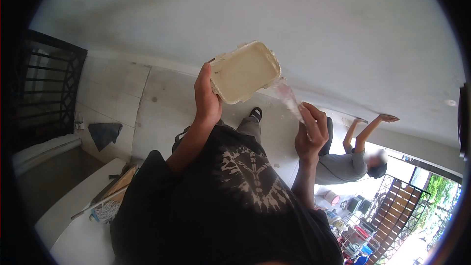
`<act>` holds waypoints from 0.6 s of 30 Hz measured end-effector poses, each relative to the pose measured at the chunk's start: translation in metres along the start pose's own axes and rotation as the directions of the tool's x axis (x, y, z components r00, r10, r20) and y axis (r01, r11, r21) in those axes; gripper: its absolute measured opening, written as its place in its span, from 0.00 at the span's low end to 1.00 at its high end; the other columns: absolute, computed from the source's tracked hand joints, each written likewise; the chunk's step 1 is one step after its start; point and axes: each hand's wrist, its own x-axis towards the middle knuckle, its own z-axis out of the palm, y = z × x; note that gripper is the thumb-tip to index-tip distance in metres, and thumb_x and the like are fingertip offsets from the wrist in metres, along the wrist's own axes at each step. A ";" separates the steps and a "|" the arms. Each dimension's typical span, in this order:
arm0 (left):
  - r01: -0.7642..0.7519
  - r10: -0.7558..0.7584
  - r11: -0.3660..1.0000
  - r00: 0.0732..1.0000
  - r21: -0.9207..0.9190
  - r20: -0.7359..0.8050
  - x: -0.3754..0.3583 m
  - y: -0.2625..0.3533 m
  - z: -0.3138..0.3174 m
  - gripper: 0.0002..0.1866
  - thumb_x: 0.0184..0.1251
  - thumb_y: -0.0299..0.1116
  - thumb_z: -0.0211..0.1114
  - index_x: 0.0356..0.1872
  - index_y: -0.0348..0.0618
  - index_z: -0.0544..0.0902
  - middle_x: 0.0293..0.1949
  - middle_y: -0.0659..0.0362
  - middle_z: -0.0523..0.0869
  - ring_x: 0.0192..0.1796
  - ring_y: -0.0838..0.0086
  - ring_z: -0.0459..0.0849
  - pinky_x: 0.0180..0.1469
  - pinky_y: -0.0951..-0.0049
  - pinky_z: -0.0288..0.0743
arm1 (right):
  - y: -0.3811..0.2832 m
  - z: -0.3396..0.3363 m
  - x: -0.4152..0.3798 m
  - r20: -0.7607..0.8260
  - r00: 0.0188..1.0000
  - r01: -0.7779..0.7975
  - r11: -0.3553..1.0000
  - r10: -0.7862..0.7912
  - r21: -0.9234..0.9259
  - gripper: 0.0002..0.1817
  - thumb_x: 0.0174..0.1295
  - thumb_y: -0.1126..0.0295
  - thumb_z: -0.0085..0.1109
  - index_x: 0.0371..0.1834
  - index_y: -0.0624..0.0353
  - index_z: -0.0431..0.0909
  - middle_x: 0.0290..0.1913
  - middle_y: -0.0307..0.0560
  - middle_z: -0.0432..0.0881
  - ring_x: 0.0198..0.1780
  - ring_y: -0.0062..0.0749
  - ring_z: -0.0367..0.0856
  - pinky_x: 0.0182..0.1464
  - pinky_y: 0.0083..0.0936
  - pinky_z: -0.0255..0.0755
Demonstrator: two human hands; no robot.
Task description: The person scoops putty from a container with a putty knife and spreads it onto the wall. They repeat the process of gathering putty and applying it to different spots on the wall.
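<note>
My left hand (207, 99) is closed around the side of a rectangular plastic tub (230, 99), its rim crusted with dried off-white material. Inside lies a smooth cream-coloured paste or paint (245, 71). Between the fingers of my right hand (313, 132) is a slim tool (290, 99) with a pale head smeared white and pinkish. Its head points up at the tub's right corner and overlaps the edge there in this view. Whether it is a brush or a scraper I cannot tell.
A pale wall (343, 29) fills the upper view. To the right, a co-worker (343, 164) in grey reaches both hands to it. A dark barred window (49, 86) and a dark cloth (104, 135) are at left. A cluttered rack (360, 235) stands lower right, near a slatted gate (397, 211).
</note>
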 end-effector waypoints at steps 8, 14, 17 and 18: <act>-0.109 0.111 0.988 0.994 0.112 -0.010 -0.007 0.000 0.009 0.28 0.79 0.50 0.44 0.62 0.34 0.72 0.54 0.54 0.78 0.56 0.72 0.78 0.56 0.71 0.74 | -0.017 0.009 -0.007 -0.037 0.739 -0.449 0.533 0.673 0.718 0.15 0.72 0.67 0.54 0.42 0.73 0.79 0.29 0.43 0.79 0.29 0.19 0.73 0.30 0.20 0.66; -0.130 0.134 0.980 0.991 0.149 -0.019 -0.011 -0.002 0.012 0.28 0.79 0.50 0.44 0.62 0.34 0.71 0.54 0.53 0.78 0.55 0.72 0.78 0.56 0.72 0.75 | -0.036 0.005 0.004 0.179 0.652 -0.490 0.230 0.737 0.841 0.14 0.72 0.68 0.52 0.45 0.72 0.76 0.31 0.55 0.84 0.21 0.26 0.75 0.24 0.21 0.66; -0.095 0.097 0.986 0.995 0.140 -0.012 -0.015 -0.006 0.010 0.29 0.79 0.49 0.42 0.67 0.34 0.66 0.60 0.51 0.76 0.62 0.67 0.76 0.64 0.66 0.69 | -0.032 0.019 0.001 0.324 0.655 -0.462 0.022 0.682 0.887 0.15 0.72 0.68 0.50 0.47 0.72 0.74 0.34 0.61 0.85 0.20 0.29 0.77 0.23 0.23 0.68; -0.103 0.106 0.985 0.994 0.138 -0.019 -0.015 -0.006 0.010 0.29 0.79 0.49 0.42 0.67 0.34 0.66 0.60 0.51 0.76 0.62 0.67 0.76 0.64 0.66 0.69 | -0.030 0.025 -0.003 0.347 0.636 -0.489 0.013 0.690 0.872 0.15 0.72 0.68 0.51 0.47 0.73 0.75 0.35 0.60 0.85 0.21 0.30 0.77 0.24 0.23 0.69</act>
